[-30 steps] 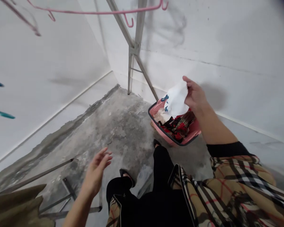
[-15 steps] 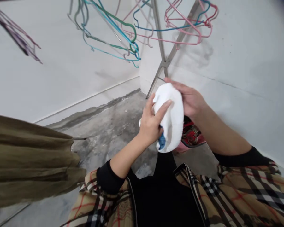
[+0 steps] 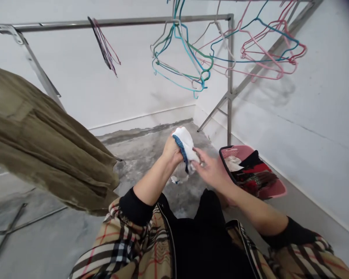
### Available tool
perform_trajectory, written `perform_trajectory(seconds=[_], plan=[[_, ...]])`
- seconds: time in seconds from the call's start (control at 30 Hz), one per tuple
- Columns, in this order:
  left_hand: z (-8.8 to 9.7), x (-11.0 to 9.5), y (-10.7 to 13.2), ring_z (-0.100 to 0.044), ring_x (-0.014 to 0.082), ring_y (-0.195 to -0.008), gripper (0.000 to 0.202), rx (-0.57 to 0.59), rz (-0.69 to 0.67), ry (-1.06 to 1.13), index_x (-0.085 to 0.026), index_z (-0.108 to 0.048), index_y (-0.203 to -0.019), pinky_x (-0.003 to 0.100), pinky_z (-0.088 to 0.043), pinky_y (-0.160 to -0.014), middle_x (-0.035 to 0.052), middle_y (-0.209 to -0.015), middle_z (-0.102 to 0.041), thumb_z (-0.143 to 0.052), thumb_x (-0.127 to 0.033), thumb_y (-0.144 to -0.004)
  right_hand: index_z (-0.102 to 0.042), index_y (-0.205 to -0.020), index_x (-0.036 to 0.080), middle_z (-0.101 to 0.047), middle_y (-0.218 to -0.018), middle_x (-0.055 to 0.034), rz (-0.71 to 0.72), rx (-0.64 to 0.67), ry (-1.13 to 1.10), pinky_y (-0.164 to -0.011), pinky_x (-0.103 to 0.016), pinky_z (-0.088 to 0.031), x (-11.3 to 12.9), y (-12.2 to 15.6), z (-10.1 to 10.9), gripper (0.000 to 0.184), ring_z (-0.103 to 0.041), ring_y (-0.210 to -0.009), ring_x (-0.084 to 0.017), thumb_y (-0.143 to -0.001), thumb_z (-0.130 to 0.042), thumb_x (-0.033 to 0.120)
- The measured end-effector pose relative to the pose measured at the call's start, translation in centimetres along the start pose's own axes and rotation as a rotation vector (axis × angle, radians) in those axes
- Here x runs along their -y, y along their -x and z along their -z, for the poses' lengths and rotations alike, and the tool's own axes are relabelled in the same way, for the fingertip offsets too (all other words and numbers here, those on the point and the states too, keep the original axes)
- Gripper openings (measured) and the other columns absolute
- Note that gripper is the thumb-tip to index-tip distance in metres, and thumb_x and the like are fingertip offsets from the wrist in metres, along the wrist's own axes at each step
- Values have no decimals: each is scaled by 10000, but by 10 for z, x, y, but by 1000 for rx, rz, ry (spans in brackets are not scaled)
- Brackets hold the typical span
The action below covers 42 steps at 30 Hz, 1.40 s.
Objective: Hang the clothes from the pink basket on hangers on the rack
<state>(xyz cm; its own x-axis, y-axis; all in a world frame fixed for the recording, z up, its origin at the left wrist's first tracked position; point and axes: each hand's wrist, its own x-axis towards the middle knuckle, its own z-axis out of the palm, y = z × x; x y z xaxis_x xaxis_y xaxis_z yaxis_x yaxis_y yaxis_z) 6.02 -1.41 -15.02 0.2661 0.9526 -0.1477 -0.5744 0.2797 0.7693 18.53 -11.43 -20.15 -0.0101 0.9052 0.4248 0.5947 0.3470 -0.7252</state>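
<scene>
A small white cloth with blue trim [image 3: 186, 144] is held up in front of me by both hands. My left hand [image 3: 170, 152] is closed round its upper left part. My right hand [image 3: 209, 170] pinches its lower edge with the fingers pressed together. A pink laundry basket [image 3: 276, 190] full of red, black and white clothes stands on the floor just right of my right hand.
A metal drying rack [image 3: 229, 77] spans the top, with several coloured wire hangers [image 3: 192, 58] on its bars. An olive garment [image 3: 46, 147] hangs at the left. White walls meet in a corner beyond the grey concrete floor [image 3: 145, 147].
My view tilted up from the floor to the rack. The right hand lifted the cloth out of the basket, the left hand joined it, and both now grip it lower and bunched.
</scene>
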Motion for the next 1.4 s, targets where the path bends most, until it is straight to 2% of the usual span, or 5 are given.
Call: perform_trajectory(seconds=[0.37,0.6,1.0,1.3,1.4], plan=[[61,-80,1,-526,117,-717,193,272,-448,-1026,-166,-680,-874,211,-381,-675,3,-776,-640,-667,-324,-765,-674,-819,243,-640,-682,16,-103,-208,-472,-534,-265,-473,29,-76,97,244,-560,-572,-124,-764,-728,475],[68,-79,11,-592,226,-785,141,-36,-537,-1551,-222,-710,-893,284,-398,-723,51,-790,-681,-628,-255,-783,-683,-766,220,-619,-609,15,-164,-170,-660,-491,-243,-450,51,-83,89,144,-527,-524,-108,-766,-735,355],[121,-83,-7,-627,187,-640,100,-309,-241,-1088,-201,-596,-793,307,-501,-710,9,-676,-600,-652,-204,-711,-640,-845,251,-593,-642,28,-94,-267,-566,-539,-254,-439,58,-70,96,182,-530,-554,-127,-795,-673,422],[100,-109,16,-583,154,-489,68,-253,-45,-535,-173,-532,-680,285,-534,-537,11,-554,-578,-583,-209,-707,-619,-711,201,-621,-682,-19,35,495,232,-634,-305,-450,43,-75,91,275,-567,-665,-182,-820,-574,449],[92,-107,32,-585,155,-483,125,-202,-31,-475,-163,-575,-690,262,-498,-487,5,-565,-603,-671,-221,-635,-673,-880,208,-692,-822,-42,125,291,243,-696,-327,-467,59,-96,95,244,-607,-742,-194,-851,-532,405]])
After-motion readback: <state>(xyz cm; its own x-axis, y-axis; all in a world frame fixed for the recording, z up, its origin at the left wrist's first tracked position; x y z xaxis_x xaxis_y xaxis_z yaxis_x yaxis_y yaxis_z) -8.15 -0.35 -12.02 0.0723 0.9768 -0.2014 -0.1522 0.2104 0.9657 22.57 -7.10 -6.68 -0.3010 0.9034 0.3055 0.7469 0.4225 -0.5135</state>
